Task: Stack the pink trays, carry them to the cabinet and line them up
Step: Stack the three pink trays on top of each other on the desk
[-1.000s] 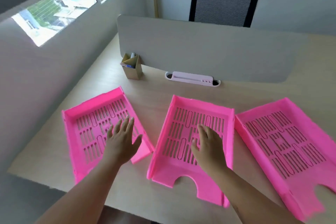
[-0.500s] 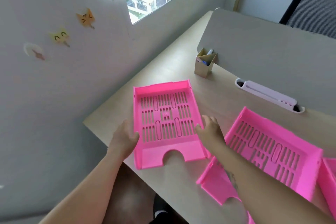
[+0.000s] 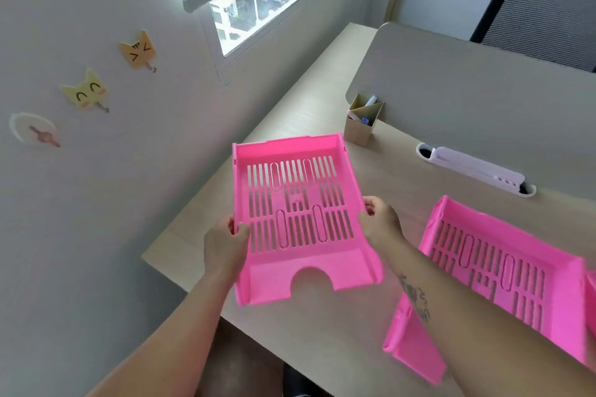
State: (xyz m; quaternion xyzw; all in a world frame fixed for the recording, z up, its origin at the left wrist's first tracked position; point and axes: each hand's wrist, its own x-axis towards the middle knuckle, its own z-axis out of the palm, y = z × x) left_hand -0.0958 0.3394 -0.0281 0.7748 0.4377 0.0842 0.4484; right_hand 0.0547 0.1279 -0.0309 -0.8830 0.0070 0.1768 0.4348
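Note:
A slotted pink tray (image 3: 296,203) hangs tilted above the desk's left corner. My left hand (image 3: 225,243) grips its left wall and my right hand (image 3: 380,222) grips its right wall. A second pink tray (image 3: 503,271) lies flat on the desk to the right, partly crossed by my right forearm. The edge of a third pink tray (image 3: 591,287) shows at the right border.
The wooden desk (image 3: 322,338) ends at the near left corner, beside a grey wall with cat-shaped hooks (image 3: 137,50). A cardboard pen holder (image 3: 361,124), a white cable tray (image 3: 474,167) and a grey divider panel (image 3: 477,90) stand behind. A black chair (image 3: 541,10) sits beyond.
Both hands moved from above two trays to the left tray, closed on its side walls and lifted it off the desk. The camera view swung left.

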